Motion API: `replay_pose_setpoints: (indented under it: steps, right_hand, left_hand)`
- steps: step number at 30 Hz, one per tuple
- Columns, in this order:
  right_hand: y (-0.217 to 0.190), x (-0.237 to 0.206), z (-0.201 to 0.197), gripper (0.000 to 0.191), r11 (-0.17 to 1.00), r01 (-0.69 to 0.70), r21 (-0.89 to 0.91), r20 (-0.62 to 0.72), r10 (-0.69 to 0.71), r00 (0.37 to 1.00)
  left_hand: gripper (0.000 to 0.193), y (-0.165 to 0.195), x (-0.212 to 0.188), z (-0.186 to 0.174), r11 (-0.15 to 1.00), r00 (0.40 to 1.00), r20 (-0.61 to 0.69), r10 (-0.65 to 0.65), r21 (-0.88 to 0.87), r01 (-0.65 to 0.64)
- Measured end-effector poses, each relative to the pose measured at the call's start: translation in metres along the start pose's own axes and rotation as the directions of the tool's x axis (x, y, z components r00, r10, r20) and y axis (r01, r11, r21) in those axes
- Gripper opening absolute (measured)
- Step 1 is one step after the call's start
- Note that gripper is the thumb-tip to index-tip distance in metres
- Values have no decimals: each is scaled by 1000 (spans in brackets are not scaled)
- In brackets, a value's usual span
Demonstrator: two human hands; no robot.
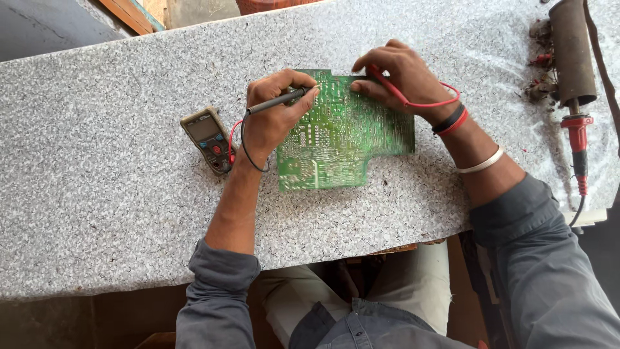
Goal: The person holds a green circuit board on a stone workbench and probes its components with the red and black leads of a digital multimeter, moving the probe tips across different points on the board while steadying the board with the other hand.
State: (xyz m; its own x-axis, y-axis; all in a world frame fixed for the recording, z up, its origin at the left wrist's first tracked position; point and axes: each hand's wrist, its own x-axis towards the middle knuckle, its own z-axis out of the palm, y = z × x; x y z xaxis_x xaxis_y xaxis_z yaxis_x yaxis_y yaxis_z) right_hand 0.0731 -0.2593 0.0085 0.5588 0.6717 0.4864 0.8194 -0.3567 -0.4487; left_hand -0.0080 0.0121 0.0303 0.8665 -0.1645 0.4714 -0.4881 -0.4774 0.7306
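Observation:
A green circuit board (pixel 342 132) lies flat, solder side up, on the speckled grey worktop (pixel 97 194). My left hand (pixel 274 113) grips a black test probe (pixel 274 101) like a pen, its tip touching the board's upper left area. My right hand (pixel 397 74) pinches a red test probe (pixel 387 83) against the board's top edge, and its red lead loops round my wrist. A small brown multimeter (pixel 208 139) rests on the worktop just left of my left wrist, with red and black leads running from it.
A soldering iron (pixel 575 84) with a rusty barrel and red handle lies at the worktop's right end beside dark debris (pixel 539 61). The worktop's front edge runs just above my knees. A wooden frame (pixel 132 13) shows beyond the far edge.

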Motion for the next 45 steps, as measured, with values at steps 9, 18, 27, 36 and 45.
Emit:
replay_pose_setpoints:
  steps: [9, 18, 27, 36, 45]
  right_hand:
    - [8, -5, -5, 24, 993, -88, -80, -82, 82, 993]
    - [7, -2, -3, 28, 999, -23, -24, -192, 18, 981]
    - [6, 3, 2, 26, 996, -92, 5, -117, 92, 989]
    - [8, 2, 5, 27, 995, -95, -5, -111, 94, 989]
    - [5, 1, 6, 26, 999, -51, -10, -137, 49, 989]
  left_hand:
    - [9, 2, 0, 3, 998, 998, 23, -55, -2, 55]
    - [12, 12, 0, -2, 997, 999, 39, -10, 79, 7]
    - [12, 14, -2, -2, 992, 999, 14, -32, 125, 30]
    - [14, 6, -4, 1, 992, 999, 3, 33, 123, -33]
    - [19, 1, -4, 0, 931, 995, -40, 96, 356, -76]
